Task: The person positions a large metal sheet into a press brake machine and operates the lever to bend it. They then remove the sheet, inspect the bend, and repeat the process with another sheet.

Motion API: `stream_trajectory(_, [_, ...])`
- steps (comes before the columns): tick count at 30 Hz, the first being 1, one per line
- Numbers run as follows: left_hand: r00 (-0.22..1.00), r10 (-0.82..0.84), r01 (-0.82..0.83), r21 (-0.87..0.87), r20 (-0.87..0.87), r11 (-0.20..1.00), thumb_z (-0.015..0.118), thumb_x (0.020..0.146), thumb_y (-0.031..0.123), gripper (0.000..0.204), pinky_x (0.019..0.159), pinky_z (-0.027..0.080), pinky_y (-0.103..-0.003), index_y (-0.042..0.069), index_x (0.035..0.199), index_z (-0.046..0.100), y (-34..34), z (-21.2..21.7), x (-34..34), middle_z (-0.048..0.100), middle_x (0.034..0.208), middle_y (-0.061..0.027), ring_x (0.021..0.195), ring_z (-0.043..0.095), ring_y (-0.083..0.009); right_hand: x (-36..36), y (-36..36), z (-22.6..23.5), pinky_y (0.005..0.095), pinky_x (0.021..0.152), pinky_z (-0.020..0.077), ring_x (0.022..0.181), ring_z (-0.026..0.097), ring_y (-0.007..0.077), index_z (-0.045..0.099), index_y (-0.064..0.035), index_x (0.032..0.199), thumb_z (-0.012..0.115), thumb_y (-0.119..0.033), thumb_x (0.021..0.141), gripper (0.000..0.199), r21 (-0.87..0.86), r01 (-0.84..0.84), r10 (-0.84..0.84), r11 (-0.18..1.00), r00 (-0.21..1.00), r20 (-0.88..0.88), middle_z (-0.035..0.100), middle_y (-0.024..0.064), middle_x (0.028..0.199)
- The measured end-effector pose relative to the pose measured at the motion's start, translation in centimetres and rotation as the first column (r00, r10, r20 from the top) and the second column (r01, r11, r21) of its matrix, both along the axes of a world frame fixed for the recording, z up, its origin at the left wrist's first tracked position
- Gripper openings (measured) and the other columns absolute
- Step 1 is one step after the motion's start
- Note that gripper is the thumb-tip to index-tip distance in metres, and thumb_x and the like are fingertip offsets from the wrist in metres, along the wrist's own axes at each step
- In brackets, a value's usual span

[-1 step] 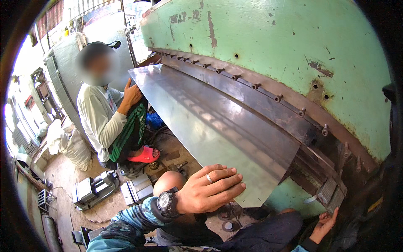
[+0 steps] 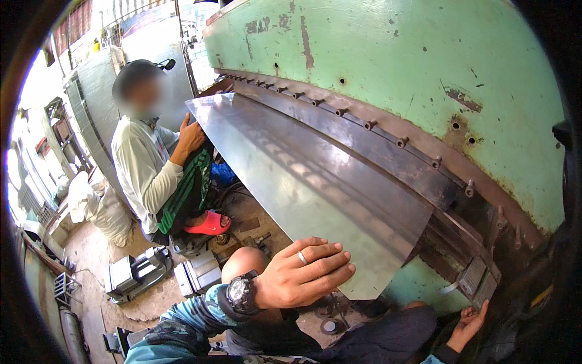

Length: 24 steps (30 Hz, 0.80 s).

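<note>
I see the left hand (image 2: 303, 276) spread flat, fingers open, pressing on the near corner of the long shiny grey metal sheet (image 2: 303, 176), which slopes into the big worn green press machine (image 2: 394, 67). The right hand (image 2: 468, 324) (low, half hidden) touches the machine's underside; its grip I cannot tell. A co-worker's hand (image 2: 191, 136) steadies the far end.
</note>
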<state>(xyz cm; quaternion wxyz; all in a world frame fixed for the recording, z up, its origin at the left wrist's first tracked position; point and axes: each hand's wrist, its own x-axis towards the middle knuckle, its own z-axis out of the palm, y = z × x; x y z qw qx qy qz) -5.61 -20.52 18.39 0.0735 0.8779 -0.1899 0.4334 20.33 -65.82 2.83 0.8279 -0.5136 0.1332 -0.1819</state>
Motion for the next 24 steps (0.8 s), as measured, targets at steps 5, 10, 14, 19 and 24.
stream_trajectory(5, [1.000,0.002,-0.002,-0.001,0.006,1.000,0.074,0.086,0.012,0.032,0.098,0.056,-0.041,0.006,0.118,0.073,0.1,-0.1,0.0,0.071,0.123,-0.0100,0.115,0.068,-0.0265,0.5,-0.1,-0.5,0.0326,0.064,0.0376,0.059,0.039,0.0144,0.055,-0.0113,0.070,0.064,-0.039,0.106,0.046,0.049,0.009,-0.009,0.999,1.000,-0.008,0.031,0.0011,0.053])
stream_trajectory(10, [0.999,0.031,-0.030,-0.014,0.035,0.999,0.075,0.086,0.016,0.033,0.098,0.055,-0.042,0.006,0.118,0.073,0.2,0.5,0.5,0.071,0.123,-0.0100,0.115,0.068,-0.0264,0.4,1.0,0.1,0.0330,0.064,0.0395,0.058,0.039,0.0148,0.065,-0.0108,0.074,0.060,-0.035,0.108,0.042,0.068,0.044,-0.044,0.997,0.999,-0.002,0.030,0.0009,0.049])
stream_trajectory(14, [0.998,0.019,-0.018,-0.017,0.056,1.000,0.078,0.086,0.021,0.036,0.099,0.053,-0.044,0.007,0.120,0.072,0.4,1.0,0.7,0.071,0.124,-0.0103,0.116,0.068,-0.0270,-0.1,1.7,0.8,0.0335,0.064,0.0401,0.059,0.040,0.0148,0.063,-0.0111,0.068,0.060,-0.037,0.109,0.048,0.053,0.057,-0.056,0.997,0.998,-0.017,0.031,0.0001,0.049])
stream_trajectory(19, [0.998,0.002,0.000,-0.030,0.058,1.000,0.079,0.087,0.022,0.038,0.099,0.053,-0.044,0.006,0.120,0.072,0.2,1.0,0.6,0.071,0.124,-0.0108,0.117,0.068,-0.0272,-0.3,1.5,0.3,0.0332,0.065,0.0402,0.060,0.042,0.0145,0.063,-0.0111,0.067,0.061,-0.038,0.108,0.049,0.046,0.056,-0.055,0.997,0.998,-0.004,0.033,0.0007,0.050])
stream_trajectory(24, [0.996,0.010,-0.008,-0.024,0.092,1.000,0.079,0.087,0.021,0.037,0.098,0.053,-0.044,0.006,0.120,0.072,0.2,0.8,0.8,0.071,0.124,-0.0105,0.116,0.068,-0.0272,0.3,0.4,-0.5,0.0322,0.067,0.0400,0.063,0.043,0.0142,0.071,-0.0104,0.083,0.061,-0.038,0.108,0.038,0.025,0.018,-0.018,1.000,1.000,0.017,0.034,-0.0010,0.055])
